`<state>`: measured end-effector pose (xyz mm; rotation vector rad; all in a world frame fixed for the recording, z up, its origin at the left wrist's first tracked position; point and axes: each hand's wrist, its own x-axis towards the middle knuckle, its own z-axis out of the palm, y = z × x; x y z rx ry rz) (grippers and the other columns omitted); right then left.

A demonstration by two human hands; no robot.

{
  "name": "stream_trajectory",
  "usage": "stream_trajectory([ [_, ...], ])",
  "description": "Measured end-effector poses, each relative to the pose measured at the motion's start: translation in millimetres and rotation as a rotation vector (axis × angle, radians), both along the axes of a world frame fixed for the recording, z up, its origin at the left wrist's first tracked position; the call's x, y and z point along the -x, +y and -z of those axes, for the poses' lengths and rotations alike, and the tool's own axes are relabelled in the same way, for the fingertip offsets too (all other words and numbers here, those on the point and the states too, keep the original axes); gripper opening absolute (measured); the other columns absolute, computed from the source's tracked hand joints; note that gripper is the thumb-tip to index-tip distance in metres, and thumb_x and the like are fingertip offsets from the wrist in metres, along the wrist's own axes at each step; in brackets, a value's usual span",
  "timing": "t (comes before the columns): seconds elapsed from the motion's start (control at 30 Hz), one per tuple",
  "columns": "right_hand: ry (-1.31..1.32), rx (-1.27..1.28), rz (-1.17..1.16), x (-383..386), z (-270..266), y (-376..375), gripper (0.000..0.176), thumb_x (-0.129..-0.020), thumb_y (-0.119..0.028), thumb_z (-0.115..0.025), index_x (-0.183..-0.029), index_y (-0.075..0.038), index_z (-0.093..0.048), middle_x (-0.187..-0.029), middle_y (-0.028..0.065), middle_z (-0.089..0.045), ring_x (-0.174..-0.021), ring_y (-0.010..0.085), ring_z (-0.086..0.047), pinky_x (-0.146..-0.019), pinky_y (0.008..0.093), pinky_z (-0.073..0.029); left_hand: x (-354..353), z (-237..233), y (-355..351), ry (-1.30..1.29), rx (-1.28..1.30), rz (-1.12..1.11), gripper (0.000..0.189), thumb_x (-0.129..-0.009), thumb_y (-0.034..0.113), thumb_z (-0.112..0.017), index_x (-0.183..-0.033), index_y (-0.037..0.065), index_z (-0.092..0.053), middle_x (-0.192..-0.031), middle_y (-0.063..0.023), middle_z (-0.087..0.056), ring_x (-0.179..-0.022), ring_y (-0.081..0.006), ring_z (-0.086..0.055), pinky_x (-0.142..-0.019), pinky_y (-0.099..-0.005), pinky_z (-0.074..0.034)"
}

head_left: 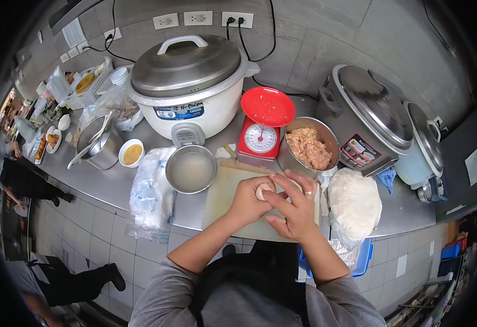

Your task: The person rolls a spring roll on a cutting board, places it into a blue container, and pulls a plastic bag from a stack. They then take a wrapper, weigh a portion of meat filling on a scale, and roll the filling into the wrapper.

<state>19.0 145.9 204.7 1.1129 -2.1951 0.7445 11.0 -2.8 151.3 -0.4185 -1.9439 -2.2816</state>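
Observation:
Over the cutting board (223,188), my left hand (246,204) is curled around a small pale piece of dough (263,191). Only the top of the dough shows between thumb and fingers. My right hand (296,210) is beside it with fingers stretched and apart, a ring on one of them. Its fingertips reach to the dough and overlap the left hand. Behind the board stands a metal bowl of minced filling (308,148). A pan of cloudy liquid (191,169) is left of the board. To the right lies a big white mass of dough (355,201) on plastic.
A red kitchen scale (260,136) stands behind the board, near a large rice cooker (189,82). Another cooker (369,114) is at the right. A plastic bag (152,185), a bowl of yellow sauce (131,154) and a metal pot (101,150) are at left. Other people stand far left.

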Motion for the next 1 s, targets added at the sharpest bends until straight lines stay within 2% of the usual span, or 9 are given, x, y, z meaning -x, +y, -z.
stream_trajectory([
  [0.13,0.004,-0.110,-0.013,5.3,-7.5,-2.7,0.031,-0.076,-0.041,-0.067,-0.090,-0.014,-0.069,-0.125,0.0074,-0.059,-0.120,0.0323,-0.046,-0.100,0.0535,-0.028,-2.3,-8.8,3.1,0.049,0.059,-0.054,0.018,-0.065,0.003,-0.074,-0.068,0.004,-0.057,-0.063,-0.0012,-0.057,-0.061,-0.0059,-0.051,-0.056,-0.0247,-0.044],
  [0.23,0.031,-0.158,-0.037,11.0,-10.5,-0.6,0.033,-0.080,-0.043,-0.063,-0.090,-0.012,-0.070,-0.124,0.0081,-0.059,-0.120,0.0325,-0.045,-0.101,0.0506,-0.028,-1.9,-15.4,2.4,0.080,0.057,-0.022,0.020,-0.065,0.004,-0.075,-0.066,0.004,-0.055,-0.061,0.0002,-0.054,-0.060,-0.0055,-0.049,-0.054,-0.0244,-0.041],
  [0.33,-0.392,0.376,-0.291,18.7,-1.5,7.0,0.037,-0.085,-0.045,-0.058,-0.091,-0.011,-0.072,-0.124,0.0083,-0.059,-0.119,0.0328,-0.046,-0.101,0.0474,-0.029,-2.4,-25.7,-8.7,-0.067,0.080,0.120,0.025,-0.068,0.005,-0.077,-0.065,0.007,-0.052,-0.064,0.0030,-0.053,-0.063,-0.0032,-0.047,-0.055,-0.0219,-0.038],
  [0.43,-0.422,0.390,-0.236,18.1,-7.8,10.6,0.043,-0.090,-0.046,-0.051,-0.092,-0.010,-0.073,-0.122,0.0096,-0.060,-0.118,0.0328,-0.047,-0.101,0.0455,-0.030,-1.3,-30.2,-11.0,-0.086,0.076,0.163,0.026,-0.070,0.005,-0.075,-0.063,0.006,-0.051,-0.061,0.0040,-0.050,-0.061,-0.0023,-0.045,-0.054,-0.0218,-0.036],
  [0.63,-0.071,-0.060,-0.124,19.2,-14.0,4.2,0.062,-0.095,-0.054,-0.034,-0.088,-0.010,-0.076,-0.118,0.0145,-0.062,-0.117,0.0345,-0.046,-0.102,0.0481,-0.029,2.5,-18.0,-10.9,-0.038,0.070,0.215,0.024,-0.073,0.008,-0.074,-0.063,0.006,-0.052,-0.060,0.0041,-0.050,-0.060,-0.0021,-0.045,-0.054,-0.0221,-0.037],
  [0.73,-0.432,0.333,-0.297,31.1,-13.0,8.9,0.057,-0.094,-0.054,-0.037,-0.087,-0.012,-0.076,-0.118,0.0136,-0.062,-0.117,0.0346,-0.047,-0.102,0.0479,-0.029,0.1,-24.4,-11.6,-0.057,0.110,0.241,0.020,-0.072,0.007,-0.073,-0.065,0.005,-0.055,-0.062,0.0038,-0.053,-0.062,-0.0023,-0.047,-0.056,-0.0223,-0.039],
  [0.83,-0.467,0.281,-0.363,33.3,-17.2,6.0,0.055,-0.094,-0.052,-0.039,-0.086,-0.012,-0.076,-0.118,0.0139,-0.062,-0.117,0.0338,-0.047,-0.101,0.0476,-0.029,-3.1,-29.5,-9.8,-0.039,0.082,0.252,0.019,-0.073,0.010,-0.076,-0.068,0.005,-0.058,-0.065,0.0046,-0.055,-0.065,-0.0024,-0.049,-0.056,-0.0215,-0.039],
  [0.93,-0.322,0.105,-0.391,36.6,-14.0,9.8,0.029,-0.087,-0.037,-0.057,-0.092,-0.015,-0.075,-0.122,0.0058,-0.061,-0.119,0.0313,-0.048,-0.102,0.0454,-0.028,-1.1,-25.6,-10.7,0.028,0.057,0.272,0.016,-0.075,0.010,-0.075,-0.071,0.005,-0.061,-0.067,0.0045,-0.056,-0.067,-0.0030,-0.052,-0.058,-0.0214,-0.041],
  [1.0,-0.195,-0.034,-0.330,32.8,-20.0,5.6,0.025,-0.085,-0.034,-0.059,-0.091,-0.016,-0.075,-0.122,0.0048,-0.061,-0.121,0.0311,-0.047,-0.102,0.0465,-0.028,0.0,-18.1,-9.8,0.042,0.033,0.254,0.014,-0.073,0.008,-0.074,-0.071,0.004,-0.060,-0.066,0.0032,-0.057,-0.067,-0.0035,-0.053,-0.058,-0.0223,-0.043],
])
